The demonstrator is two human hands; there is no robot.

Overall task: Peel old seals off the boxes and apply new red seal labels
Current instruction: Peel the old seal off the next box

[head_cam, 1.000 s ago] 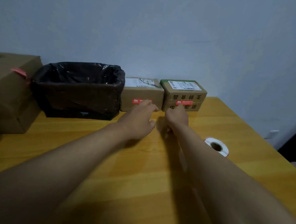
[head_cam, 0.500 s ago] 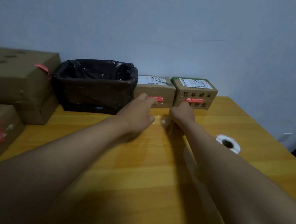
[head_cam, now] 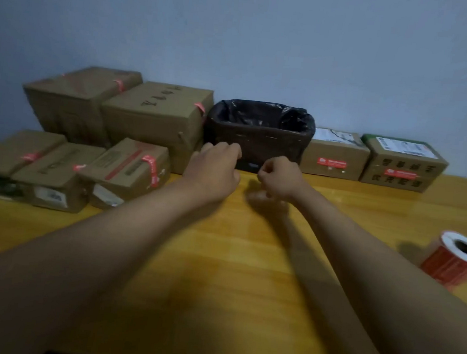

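Hands point(head_cam: 212, 171) point(head_cam: 279, 178), fingers curled empty, withdrawn from sealed boxes point(head_cam: 335, 154) at 2 o'clock toward bin point(head_cam: 260, 127); next boxes point(head_cam: 129, 171) at 10.

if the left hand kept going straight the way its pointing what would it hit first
Most likely the front wall of the black-lined bin. The left hand points away from the person toward it, knuckles already close to its lower left corner, though depth is hard to judge here.

Seven brown cardboard boxes line the far edge: five clustered at far left point(head_cam: 129, 171), each with a red seal strip over an edge, and two at far right point(head_cam: 335, 154), point(head_cam: 403, 164) bearing red seal labels on their near faces. A roll of red labels point(head_cam: 455, 258) lies tilted at near right
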